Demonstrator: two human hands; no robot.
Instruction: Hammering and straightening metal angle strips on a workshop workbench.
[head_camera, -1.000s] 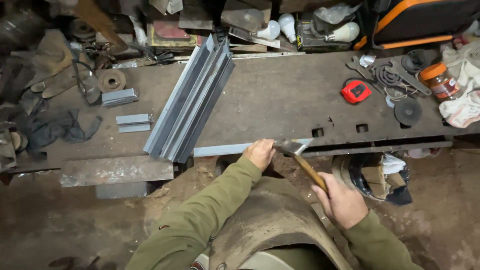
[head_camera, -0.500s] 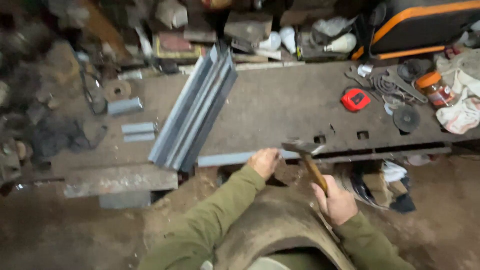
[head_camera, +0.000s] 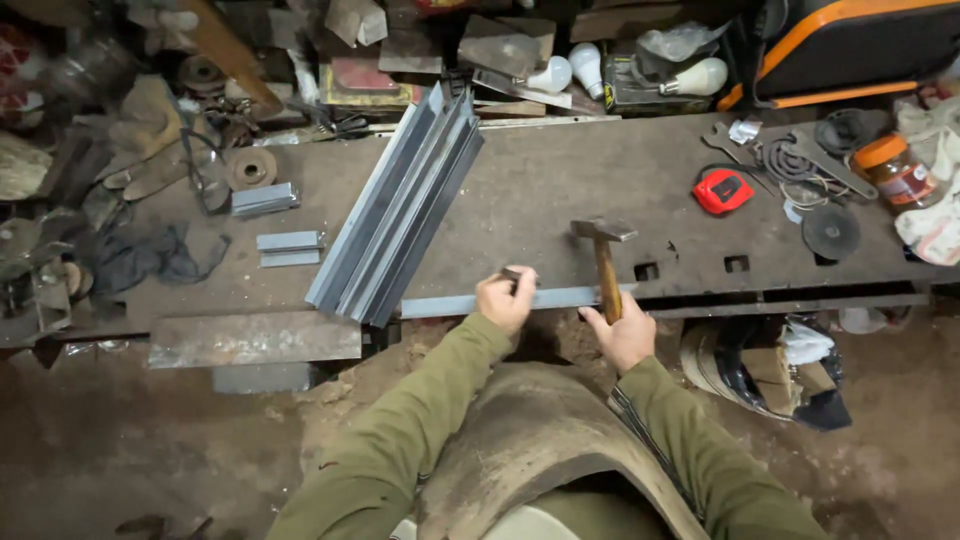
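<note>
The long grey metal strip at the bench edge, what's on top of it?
The left hand presses on the long grey metal strip, gripping a small dark piece. The strip beneath that hand is hidden.

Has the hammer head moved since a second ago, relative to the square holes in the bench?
Yes. The hammer head has risen from the strip at the bench edge and now sits level with the square holes, farther onto the bench.

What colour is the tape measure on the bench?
Red with a black centre, tape measure; head view.

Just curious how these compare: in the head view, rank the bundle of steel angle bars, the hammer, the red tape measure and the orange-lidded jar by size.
1. Bundle of steel angle bars
2. Hammer
3. Red tape measure and orange-lidded jar: they look about alike, so no ranking.
</note>
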